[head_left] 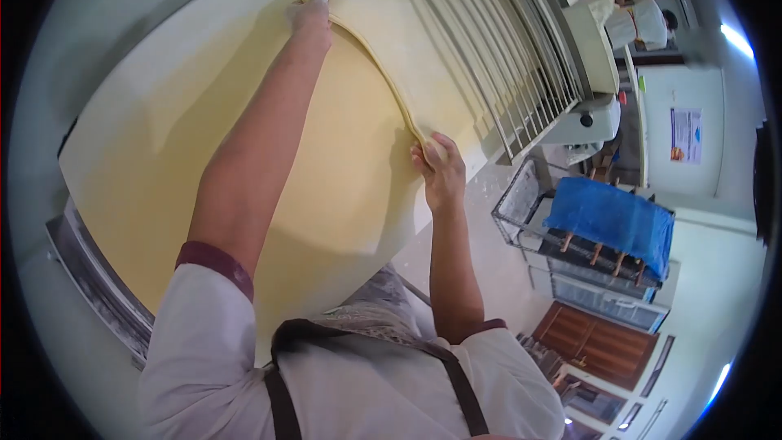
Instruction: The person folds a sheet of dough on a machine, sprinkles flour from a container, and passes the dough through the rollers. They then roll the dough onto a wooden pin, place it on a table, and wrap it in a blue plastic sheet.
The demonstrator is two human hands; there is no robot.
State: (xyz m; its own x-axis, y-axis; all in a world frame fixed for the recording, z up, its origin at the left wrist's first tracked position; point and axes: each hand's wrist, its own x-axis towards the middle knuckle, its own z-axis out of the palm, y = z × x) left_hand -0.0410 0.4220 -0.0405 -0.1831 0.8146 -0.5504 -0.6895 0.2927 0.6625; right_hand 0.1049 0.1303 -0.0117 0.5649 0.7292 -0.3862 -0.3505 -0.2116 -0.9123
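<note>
A wide, pale yellow dough sheet (342, 163) lies over the belt in front of me. One edge of it is lifted or folded into a thick ridge that runs in a curve between my hands. At the far end, my left hand (311, 13) is closed round this edge. Nearer my body, on the right, my right hand (440, 165) grips the same ridge between thumb and fingers. Some of the left fingers are hidden behind the hand and the dough.
A metal bar guard (497, 49) of the machine rises just beyond the dough. To the right stands a rack with a blue cover (611, 224). Another person (639, 20) in white is farther back. A wooden door (595, 342) shows at lower right.
</note>
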